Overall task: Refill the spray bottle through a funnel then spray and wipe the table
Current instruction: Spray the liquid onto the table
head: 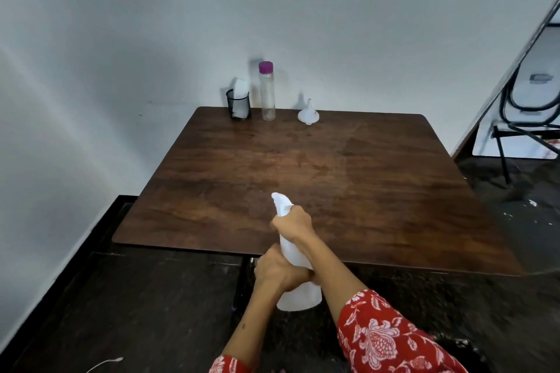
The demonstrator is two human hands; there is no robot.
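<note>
Spray bottle [298, 254] held over table [378, 191] near edge.
Right hand [292, 222] grips its head; left hand [277, 271] wraps its body.

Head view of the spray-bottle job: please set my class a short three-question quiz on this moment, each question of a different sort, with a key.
1. True or false: the funnel sits in the neck of the spray bottle.
2. Which item stands between the black mesh cup and the funnel? A. a mug B. the clear bottle with the purple cap C. a sponge
3. Fill in: the right hand grips the spray bottle near its ____, the left hand lower down.

Key: 1 false, it lies on the table; 2 B; 3 top.
</note>
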